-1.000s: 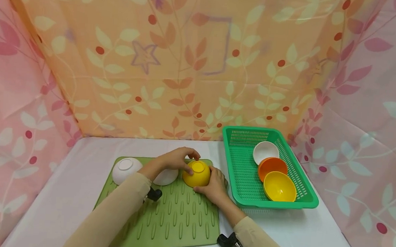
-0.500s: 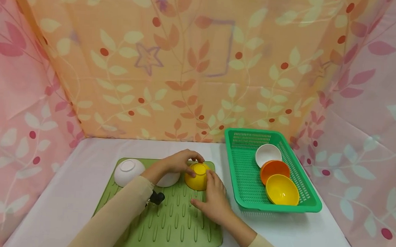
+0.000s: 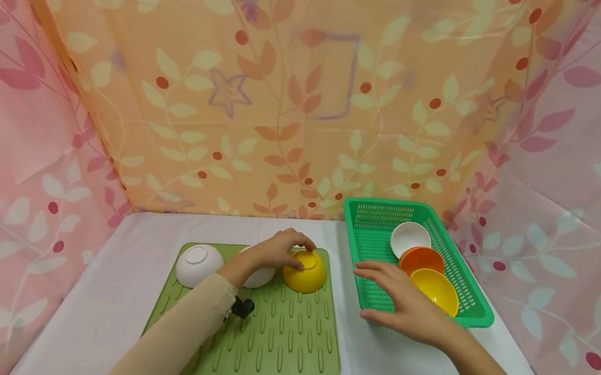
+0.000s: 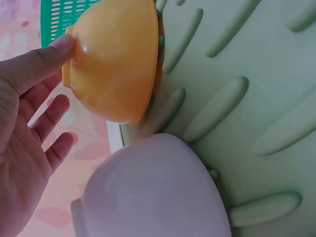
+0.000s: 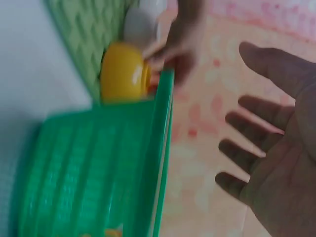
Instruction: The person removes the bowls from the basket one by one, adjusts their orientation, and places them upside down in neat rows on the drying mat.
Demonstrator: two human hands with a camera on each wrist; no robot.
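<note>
An upside-down yellow bowl [image 3: 305,277] rests at the far right corner of a green ridged mat [image 3: 281,330]. My left hand [image 3: 278,249] pinches its foot from above, the thumb on the near side; the left wrist view shows the thumb on the foot and the other visible fingers loose. Two white bowls, one at the left [image 3: 197,270] and one partly hidden behind my left hand [image 3: 261,278], also lie upside down on the mat. My right hand [image 3: 407,303], fingers spread and holding nothing, hovers over the near left side of a green basket [image 3: 352,231].
Inside the basket, a white bowl [image 3: 410,240], an orange bowl [image 3: 422,260] and another yellow bowl [image 3: 436,290] sit with their hollows showing. The basket stands right of the mat on a white tablecloth [image 3: 103,290]. Patterned curtains [image 3: 296,95] enclose the back and sides.
My right hand has let go of the upside-down yellow bowl and moved right, over to the basket. My left hand stays at that bowl. The view has shifted slightly.
</note>
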